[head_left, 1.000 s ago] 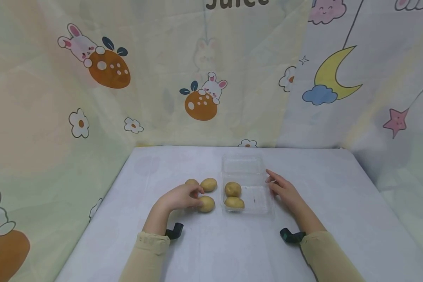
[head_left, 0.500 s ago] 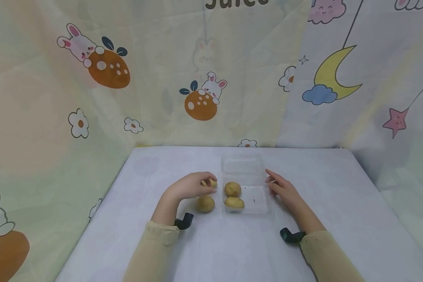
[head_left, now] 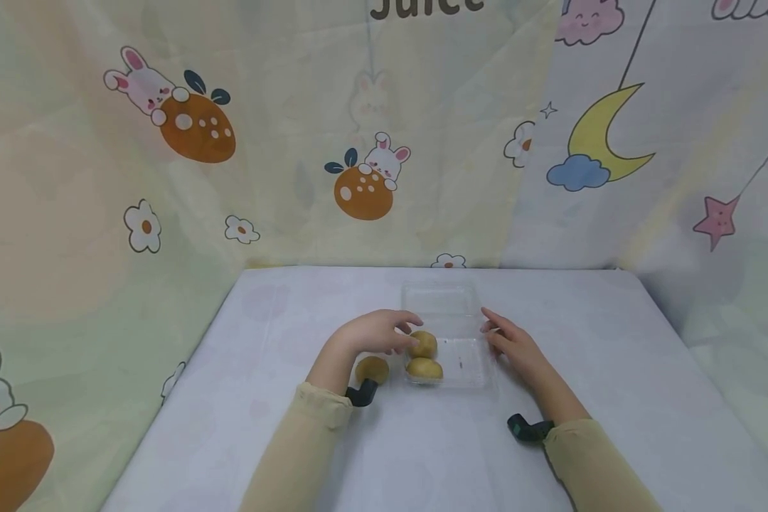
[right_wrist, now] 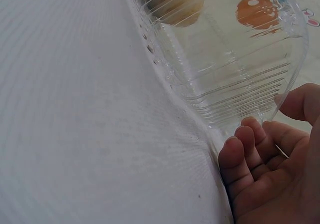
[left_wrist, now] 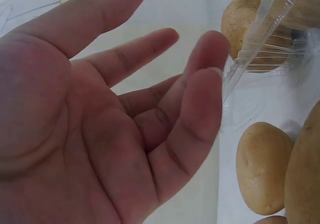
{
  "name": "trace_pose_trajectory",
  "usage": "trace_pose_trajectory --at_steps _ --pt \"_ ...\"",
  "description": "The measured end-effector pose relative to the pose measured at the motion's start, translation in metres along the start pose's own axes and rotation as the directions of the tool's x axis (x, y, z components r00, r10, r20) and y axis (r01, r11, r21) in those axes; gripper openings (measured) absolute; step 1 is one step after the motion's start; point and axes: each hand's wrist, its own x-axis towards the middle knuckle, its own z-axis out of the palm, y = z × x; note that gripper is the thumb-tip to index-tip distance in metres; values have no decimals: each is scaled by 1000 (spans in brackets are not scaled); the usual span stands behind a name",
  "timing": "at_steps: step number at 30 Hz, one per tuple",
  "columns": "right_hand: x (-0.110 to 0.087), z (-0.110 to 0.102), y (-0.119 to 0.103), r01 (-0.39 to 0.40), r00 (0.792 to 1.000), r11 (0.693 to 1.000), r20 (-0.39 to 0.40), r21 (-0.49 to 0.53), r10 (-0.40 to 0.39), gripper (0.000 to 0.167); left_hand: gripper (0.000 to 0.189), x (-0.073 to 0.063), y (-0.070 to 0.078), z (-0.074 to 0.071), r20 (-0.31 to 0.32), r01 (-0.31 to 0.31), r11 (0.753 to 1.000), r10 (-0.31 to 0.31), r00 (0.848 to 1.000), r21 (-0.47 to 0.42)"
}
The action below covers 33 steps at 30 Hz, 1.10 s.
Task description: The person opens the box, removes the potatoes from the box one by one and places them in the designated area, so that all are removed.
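Note:
My left hand [head_left: 379, 331] is over the left edge of a clear plastic clamshell box [head_left: 467, 363], its fingertips overlapping the rear of two potatoes inside. In the left wrist view the left hand [left_wrist: 125, 114] holds nothing, fingers loosely bent beside the box wall [left_wrist: 260, 39]. One loose potato [head_left: 372, 370] lies on the table below my wrist; others, such as a smaller potato [left_wrist: 265, 169], are hidden from the head view by my hand. At the box's right side, my right hand [head_left: 518, 348] touches the rim [right_wrist: 295, 74] with its fingertips [right_wrist: 245, 131].
The box lid [head_left: 441, 297] lies folded back behind the base. The front potato [head_left: 425, 368] in the box sits at its left end. A white cloth covers the table [head_left: 435, 455], and a printed curtain [head_left: 281, 142] hangs behind it.
My left hand has moved right, from the loose potatoes to the left edge of the box, passing over them with no potato in it. The right hand stays at the rim.

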Motion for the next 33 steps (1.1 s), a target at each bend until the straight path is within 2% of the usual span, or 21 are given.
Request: trace_pose_trajectory --at_steps 8,12,17,20,24,28,33 --pt "0 0 -2 18 1000 1000 0 8 -18 53 47 6 3 4 32 10 1000 -10 999 -10" --pt "-7 1 -19 22 1000 1000 3 -9 -22 52 42 11 5 7 35 -16 1000 16 999 -15" --pt "-10 1 -25 0 1000 1000 4 -20 0 52 36 19 6 13 19 -55 998 55 998 -3" --pt "-8 1 -21 -21 1000 999 4 -30 21 53 36 25 8 17 15 -59 998 59 998 -14" --pt "0 -1 -5 -32 999 999 0 -29 32 53 40 32 11 21 16 -54 999 54 998 -4" --pt "6 -1 10 -30 1000 999 -6 -22 30 54 44 38 13 25 -3 -16 999 16 1000 31" --pt "8 0 17 -16 1000 1000 -16 -12 16 54 38 42 15 27 -48 35 995 -31 998 97"
